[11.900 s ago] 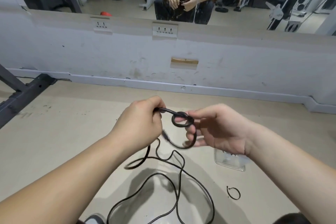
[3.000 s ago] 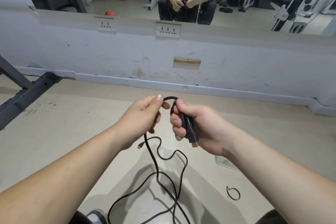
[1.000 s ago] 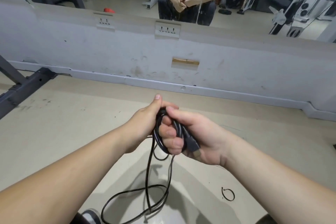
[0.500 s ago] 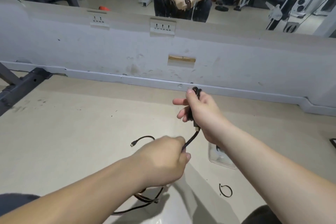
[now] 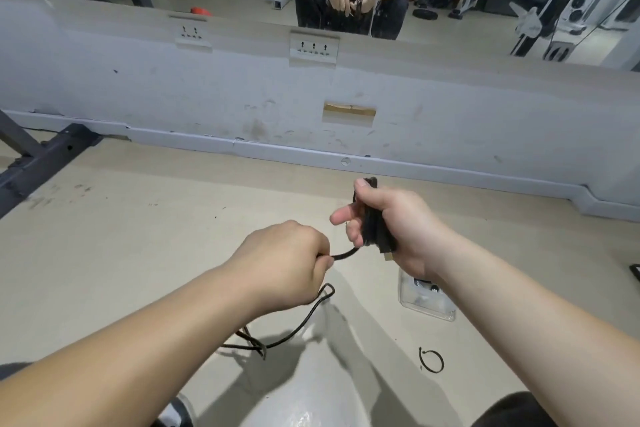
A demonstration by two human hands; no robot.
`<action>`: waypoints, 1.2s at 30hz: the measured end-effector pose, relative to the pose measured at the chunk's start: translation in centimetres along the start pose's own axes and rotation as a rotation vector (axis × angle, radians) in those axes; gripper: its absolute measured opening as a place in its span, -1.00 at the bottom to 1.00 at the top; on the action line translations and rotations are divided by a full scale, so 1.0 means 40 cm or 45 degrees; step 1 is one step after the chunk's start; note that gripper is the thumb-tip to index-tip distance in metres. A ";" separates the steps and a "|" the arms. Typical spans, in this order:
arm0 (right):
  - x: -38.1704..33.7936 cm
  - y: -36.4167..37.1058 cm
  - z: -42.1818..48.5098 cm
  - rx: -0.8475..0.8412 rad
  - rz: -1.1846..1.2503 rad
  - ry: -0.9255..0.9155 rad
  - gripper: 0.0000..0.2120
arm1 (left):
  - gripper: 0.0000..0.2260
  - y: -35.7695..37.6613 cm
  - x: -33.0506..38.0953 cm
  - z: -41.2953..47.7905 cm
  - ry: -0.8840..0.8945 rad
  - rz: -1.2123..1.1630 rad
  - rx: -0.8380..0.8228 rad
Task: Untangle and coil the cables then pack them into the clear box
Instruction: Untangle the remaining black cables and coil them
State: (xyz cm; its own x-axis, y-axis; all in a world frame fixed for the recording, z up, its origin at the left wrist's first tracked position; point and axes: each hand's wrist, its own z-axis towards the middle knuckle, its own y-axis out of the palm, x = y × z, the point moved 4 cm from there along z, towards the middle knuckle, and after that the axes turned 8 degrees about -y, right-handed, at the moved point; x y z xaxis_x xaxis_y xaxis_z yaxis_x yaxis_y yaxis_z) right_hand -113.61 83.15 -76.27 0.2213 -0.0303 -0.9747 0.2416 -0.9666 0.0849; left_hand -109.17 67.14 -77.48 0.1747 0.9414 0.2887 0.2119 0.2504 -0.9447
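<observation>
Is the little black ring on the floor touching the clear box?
Apart. The head view shows bare floor between the black ring and the clear box.

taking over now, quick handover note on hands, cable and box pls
Right hand holds the part-wound black cable coil, plug end down.
Left hand grips the strand leaving the coil.
Loose tail lies on the floor below.
Clear box sits on the floor under the right forearm, something small inside.
Done: part of the coil. Left: wind in the tail, pack the coil.
</observation>
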 end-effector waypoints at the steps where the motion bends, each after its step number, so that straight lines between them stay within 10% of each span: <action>1: 0.004 0.005 0.001 0.029 -0.026 -0.037 -0.72 | -0.71 0.000 0.003 0.001 -0.004 -0.001 0.031; 11: 0.030 0.062 -0.009 -0.065 -0.439 -0.155 -0.72 | -0.80 -0.060 0.033 -0.014 0.404 0.017 0.227; 22: -0.002 0.104 -0.053 -0.531 -0.497 0.017 -0.39 | -0.67 -0.142 -0.107 0.026 0.102 -0.811 0.039; 36: -0.010 0.129 -0.080 -0.748 0.274 0.232 -0.61 | -0.57 -0.085 -0.041 0.026 0.070 -1.706 -0.423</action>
State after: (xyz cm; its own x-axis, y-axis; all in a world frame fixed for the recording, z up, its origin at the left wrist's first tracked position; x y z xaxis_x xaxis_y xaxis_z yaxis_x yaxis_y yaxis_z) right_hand -109.42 79.00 -74.79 0.4666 -0.1143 -0.8770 0.6389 -0.6421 0.4236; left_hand -111.19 64.98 -74.91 -0.3072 0.0149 0.9515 0.4625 0.8762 0.1356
